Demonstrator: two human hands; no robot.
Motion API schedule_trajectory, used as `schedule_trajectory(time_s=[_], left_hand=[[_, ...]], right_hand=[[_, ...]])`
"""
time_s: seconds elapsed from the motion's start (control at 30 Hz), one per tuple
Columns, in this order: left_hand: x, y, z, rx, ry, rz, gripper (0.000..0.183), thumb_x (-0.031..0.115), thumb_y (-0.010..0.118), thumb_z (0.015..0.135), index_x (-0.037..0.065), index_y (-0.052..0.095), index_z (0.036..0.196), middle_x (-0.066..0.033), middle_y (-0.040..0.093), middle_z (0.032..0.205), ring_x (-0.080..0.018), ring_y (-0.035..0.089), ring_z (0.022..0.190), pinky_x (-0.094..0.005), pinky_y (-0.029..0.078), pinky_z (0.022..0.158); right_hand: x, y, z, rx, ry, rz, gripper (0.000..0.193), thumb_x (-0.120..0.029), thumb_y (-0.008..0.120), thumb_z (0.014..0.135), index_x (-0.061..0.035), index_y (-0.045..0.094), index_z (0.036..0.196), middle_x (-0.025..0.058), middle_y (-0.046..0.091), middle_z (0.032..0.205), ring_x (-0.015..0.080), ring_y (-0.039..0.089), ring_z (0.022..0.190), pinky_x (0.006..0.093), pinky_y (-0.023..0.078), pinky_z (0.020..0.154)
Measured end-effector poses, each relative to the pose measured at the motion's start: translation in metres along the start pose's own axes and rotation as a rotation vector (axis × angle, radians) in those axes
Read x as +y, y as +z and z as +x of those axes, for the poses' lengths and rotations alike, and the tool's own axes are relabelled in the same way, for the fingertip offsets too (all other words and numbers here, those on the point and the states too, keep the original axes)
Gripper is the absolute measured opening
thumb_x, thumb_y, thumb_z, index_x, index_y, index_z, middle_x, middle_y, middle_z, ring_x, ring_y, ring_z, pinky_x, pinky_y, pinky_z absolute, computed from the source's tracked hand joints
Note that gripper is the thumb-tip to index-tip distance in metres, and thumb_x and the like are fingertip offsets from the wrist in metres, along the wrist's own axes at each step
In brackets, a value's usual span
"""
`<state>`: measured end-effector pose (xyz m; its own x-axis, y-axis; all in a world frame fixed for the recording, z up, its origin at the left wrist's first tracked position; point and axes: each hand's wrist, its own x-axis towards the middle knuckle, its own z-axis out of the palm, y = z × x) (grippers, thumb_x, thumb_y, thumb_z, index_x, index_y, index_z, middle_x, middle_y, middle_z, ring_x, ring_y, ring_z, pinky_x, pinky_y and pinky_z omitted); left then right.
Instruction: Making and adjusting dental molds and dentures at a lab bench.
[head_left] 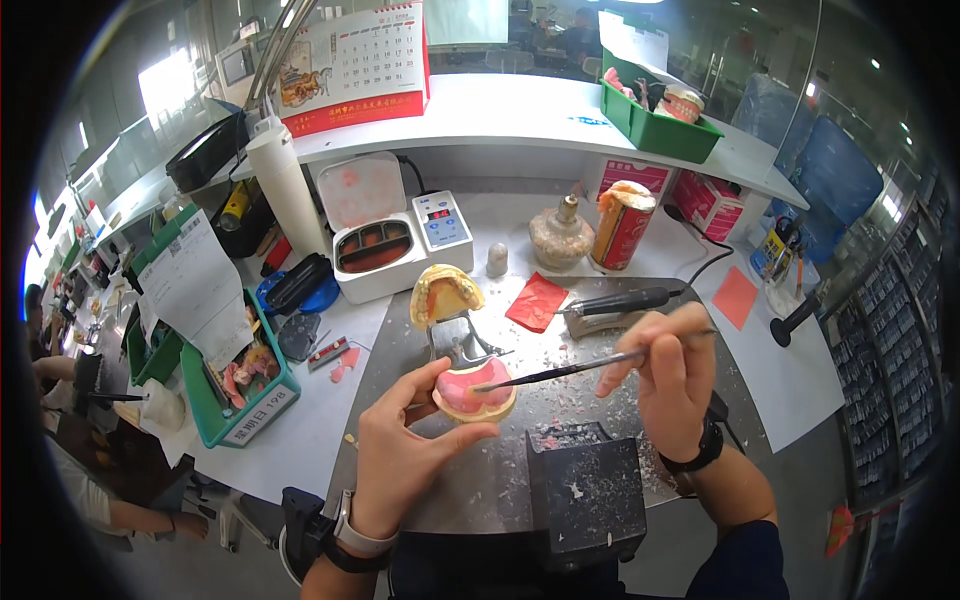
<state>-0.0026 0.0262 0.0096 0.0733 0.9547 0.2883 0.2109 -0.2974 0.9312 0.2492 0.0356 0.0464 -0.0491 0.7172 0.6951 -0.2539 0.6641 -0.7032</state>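
A pink-coated dental cast (487, 413) sits between the thumb and fingers of a worker's left hand (412, 432) as the right hand (672, 380) levels a slim tool (575, 369) across it.

The left grip is closed on the cast, fingers at its left edge and thumb along the near rim, the pink face turned up and uncovered. The right thumb and fingers are pinched together on the tool's shaft, well right of the cast; its tip meets the pink surface in view, though contact is uncertain. Just beyond stands a yellowish upper cast (447, 291) on a metal frame (460, 342), above a scrap-strewn metal plate (400, 345).
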Motion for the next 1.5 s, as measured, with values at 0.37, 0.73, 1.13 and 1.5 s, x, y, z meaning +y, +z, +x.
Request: schedule_trajectory(time_s=[0.37, 0.73, 1.13, 1.5], left_hand=[[0.004, -0.001, -0.002, 0.003, -0.06, -0.009, 0.074, 0.016, 0.094, 0.066, -0.007, 0.059, 0.127, -0.0142, 0.073, 0.106, -0.0183, 0.07, 0.101, -0.0328, 0.054, 0.094], [0.008, -0.015, 0.008, -0.221, -0.048, 0.119, 0.08, 0.011, 0.091, 0.067, -0.006, 0.052, 0.135, -0.0187, 0.066, 0.124, -0.0246, 0.065, 0.116, -0.0353, 0.051, 0.101], [0.018, -0.098, -0.057, 0.414, -0.095, 0.575, 0.011, 0.01, 0.072, 0.088, -0.001, 0.073, 0.092, -0.0112, 0.072, 0.08, -0.0215, 0.066, 0.064, -0.0291, 0.05, 0.061], [-0.031, -0.081, 0.017, 0.131, 0.331, 1.152, 0.016, 0.018, 0.068, 0.088, 0.003, 0.067, 0.089, -0.011, 0.065, 0.087, -0.0283, 0.064, 0.091, -0.0368, 0.05, 0.075]], right_hand=[[0.009, -0.015, 0.0, -0.029, 0.167, -0.033, 0.018, -0.022, 0.044, 0.108, -0.004, 0.044, 0.105, 0.0116, 0.062, 0.085, 0.0176, 0.066, 0.071, 0.0307, 0.056, 0.067], [0.041, -0.181, 0.12, 0.518, 0.174, -0.212, 0.021, -0.025, 0.051, 0.105, -0.0052, 0.055, 0.099, 0.0071, 0.064, 0.08, 0.0154, 0.063, 0.068, 0.0321, 0.057, 0.061], [0.099, -0.207, 0.138, 0.429, 0.455, -0.113, 0.02, -0.026, 0.055, 0.103, -0.01, 0.059, 0.093, -0.0052, 0.054, 0.07, 0.0054, 0.048, 0.057, 0.0229, 0.045, 0.056], [0.02, -0.171, 0.079, 0.619, 0.243, -0.202, 0.033, -0.018, 0.048, 0.103, -0.0074, 0.052, 0.134, -0.0067, 0.042, 0.072, 0.0031, 0.037, 0.054, 0.0207, 0.033, 0.049]])
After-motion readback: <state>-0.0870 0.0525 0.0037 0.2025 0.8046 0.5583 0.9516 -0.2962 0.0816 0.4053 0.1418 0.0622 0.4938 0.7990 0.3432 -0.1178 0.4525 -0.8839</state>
